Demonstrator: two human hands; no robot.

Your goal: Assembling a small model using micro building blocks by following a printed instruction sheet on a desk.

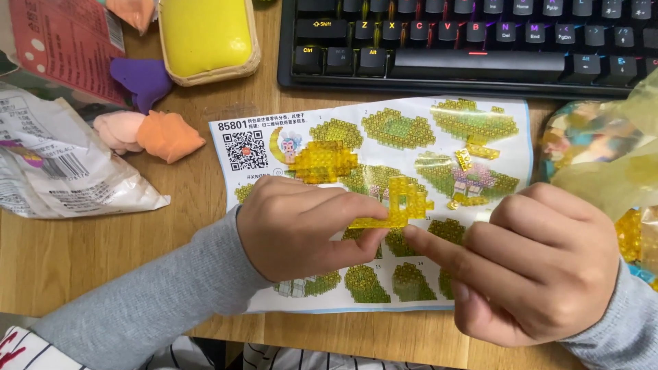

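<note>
Yellow brick piece half hidden between pinching fingers

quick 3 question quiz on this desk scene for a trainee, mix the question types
1. True or false: the left hand pinches the yellow brick assembly.
2. Which lies under both hands? A) keyboard B) instruction sheet C) crumpled white packet
3. Fill in: the right hand touches the assembly with its ____ finger.

Key: 1 true. 2 B. 3 index.
</note>
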